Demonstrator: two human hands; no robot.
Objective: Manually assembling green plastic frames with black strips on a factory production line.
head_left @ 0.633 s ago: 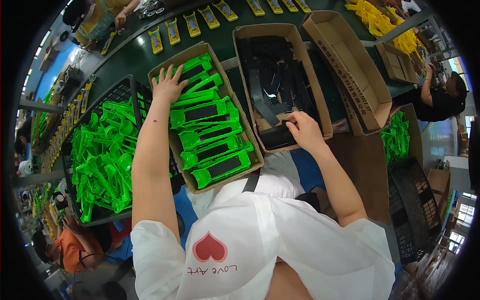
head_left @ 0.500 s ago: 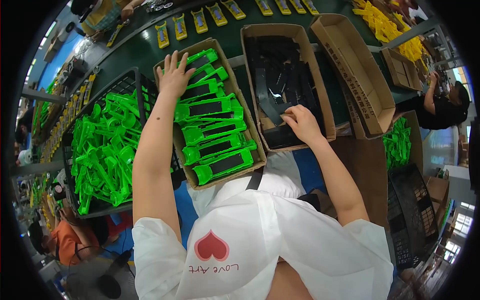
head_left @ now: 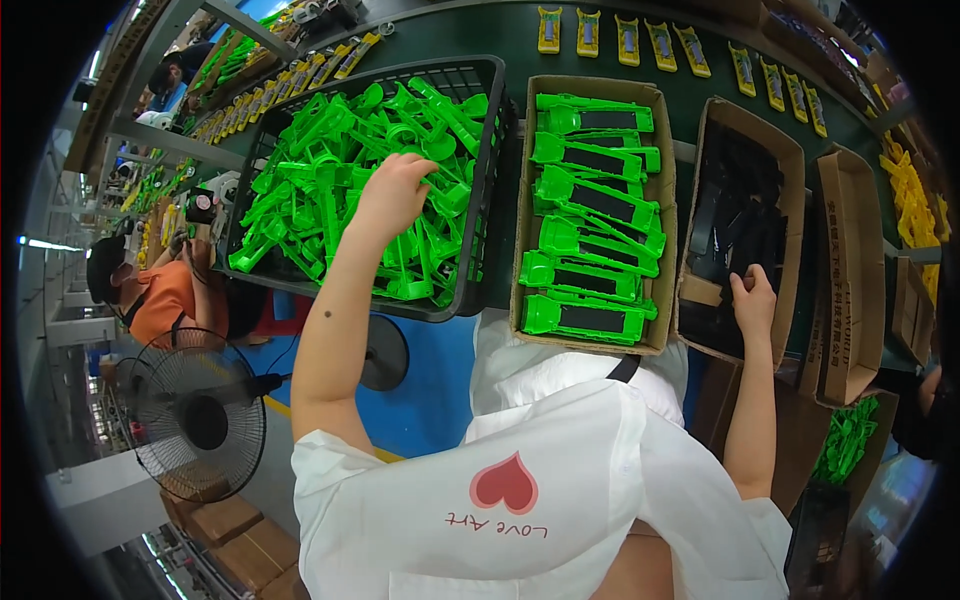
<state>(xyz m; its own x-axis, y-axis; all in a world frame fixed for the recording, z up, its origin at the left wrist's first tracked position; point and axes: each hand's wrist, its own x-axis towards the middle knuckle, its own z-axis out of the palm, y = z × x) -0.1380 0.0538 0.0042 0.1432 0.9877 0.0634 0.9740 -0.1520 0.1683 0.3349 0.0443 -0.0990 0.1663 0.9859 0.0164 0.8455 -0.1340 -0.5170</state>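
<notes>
My left hand [head_left: 394, 196] is over the black crate [head_left: 490, 130], just above the loose green plastic parts [head_left: 310, 190] heaped inside it. Its fingers are bent and slightly apart, with no part seen between them; the undersides are hidden. My right hand [head_left: 753, 297] reaches into a cardboard box of black strips [head_left: 745, 190], thumb and fingers pinched on a black strip at the near end. Between the hands stands an open carton [head_left: 520, 285] with a column of green plastic parts [head_left: 595, 215], each showing a black panel.
Yellow parts [head_left: 627, 42] stand in rows along the green bench [head_left: 480, 30]. At the right are a cardboard box [head_left: 850, 270], a yellow heap [head_left: 912, 205] and more green parts [head_left: 845, 440]. A fan [head_left: 200, 415] and a person in orange [head_left: 170, 300] are at left.
My left hand has left the carton of green parts and moved over the crate, its spread fingers now bent. My right hand stays among the black strips. The view has turned left.
</notes>
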